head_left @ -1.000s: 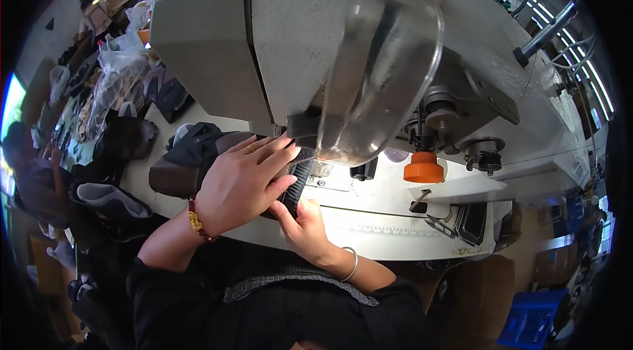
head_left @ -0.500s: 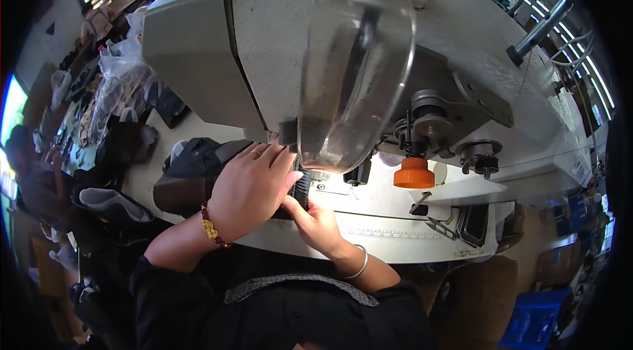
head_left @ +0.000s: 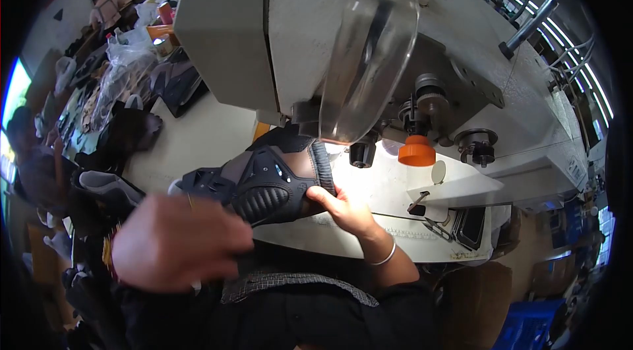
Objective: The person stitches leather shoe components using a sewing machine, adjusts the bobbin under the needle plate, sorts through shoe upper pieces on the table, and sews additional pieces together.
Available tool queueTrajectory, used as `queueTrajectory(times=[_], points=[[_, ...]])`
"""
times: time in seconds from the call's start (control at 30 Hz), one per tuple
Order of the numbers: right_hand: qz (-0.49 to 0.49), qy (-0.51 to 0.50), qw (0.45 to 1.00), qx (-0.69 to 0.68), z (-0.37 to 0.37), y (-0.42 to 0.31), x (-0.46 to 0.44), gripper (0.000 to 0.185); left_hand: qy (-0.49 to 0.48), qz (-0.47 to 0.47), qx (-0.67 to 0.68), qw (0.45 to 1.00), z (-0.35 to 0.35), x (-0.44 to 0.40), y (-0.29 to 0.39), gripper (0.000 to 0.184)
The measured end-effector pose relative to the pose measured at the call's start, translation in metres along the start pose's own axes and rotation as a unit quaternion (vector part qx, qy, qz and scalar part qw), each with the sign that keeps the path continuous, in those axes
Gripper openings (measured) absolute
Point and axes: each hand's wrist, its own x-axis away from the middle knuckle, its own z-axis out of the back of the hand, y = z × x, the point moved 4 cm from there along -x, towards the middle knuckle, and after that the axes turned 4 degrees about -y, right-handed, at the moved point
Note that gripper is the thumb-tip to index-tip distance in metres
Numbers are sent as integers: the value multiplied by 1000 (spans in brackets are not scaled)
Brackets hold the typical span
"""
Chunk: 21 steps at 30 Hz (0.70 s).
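Observation:
A black and brown boot upper (head_left: 264, 185) with ribbed padding and a ribbed collar lies on the sewing machine's white bed, under the machine head (head_left: 224, 40). My right hand (head_left: 349, 208), with a silver bangle at the wrist, grips its collar end, thumb on top and fingers hidden beneath. My left hand (head_left: 181, 241) hovers apart from the upper, at its lower left near my body. Motion smears its fingers, and I see nothing held in it. A clear plastic shield (head_left: 369, 53) hangs in front of the needle area, which is hidden.
An orange knob (head_left: 417, 151) sits right of the shield. Tweezers or snips (head_left: 438, 229) and a black phone-like tray (head_left: 470, 228) rest at the bed's right, near a printed ruler (head_left: 409, 234). More dark shoe parts (head_left: 109, 185) and plastic bags (head_left: 128, 63) crowd the left.
My left hand has left the upper and swung down toward my body. The upper now shows more fully, its collar shifted right with my right hand. The view has tilted slightly.

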Motion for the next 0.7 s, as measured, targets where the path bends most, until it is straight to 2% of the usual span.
queueTrajectory(times=[0.07, 0.17, 0.2, 0.23, 0.27, 0.33, 0.37, 0.43, 0.47, 0.53, 0.57, 0.67, 0.7], points=[[-29, -17, 999, 35, 6, -13, 4, 36, 58, 170, 17, 984, 7, -11, -33, 15], [-30, -24, 996, 79, 21, -20, 4, 38, 91, 238, 13, 967, -26, -37, -104, 31], [-16, -18, 996, 84, 25, -28, 5, 37, 104, 240, 70, 963, -50, -42, -129, 42], [-31, -16, 992, 119, 32, -35, 5, 36, -44, 291, 112, 949, -67, -55, -146, 45], [-47, -8, 990, 136, 46, -25, 3, 37, -26, 307, 252, 917, -82, -58, -152, 44], [0, -12, 988, 152, 43, -37, 3, 36, 16, 322, 515, 794, -104, -63, -153, 44], [-5, -6, 981, 194, 40, -46, 5, 36, 26, 338, 548, 764, -105, -60, -154, 39], [-13, 0, 959, 282, 34, -63, 8, 36, 74, 299, 581, 753, -97, -65, -140, 37], [-12, 1, 970, 241, 37, -60, 6, 36, 98, 278, 595, 748, -94, -68, -134, 36], [-11, 5, 988, 156, 43, -51, 5, 35, 163, 289, 521, 786, -94, -66, -125, 35], [-2, 6, 968, 250, 46, -61, 3, 41, 191, 292, 479, 805, -93, -67, -124, 34], [-2, -13, 986, 169, 47, -68, 1, 48, 232, 297, 478, 793, -96, -68, -122, 31], [-51, -15, 987, 155, 49, -68, 1, 53, 233, 314, 478, 787, -96, -69, -122, 29]])
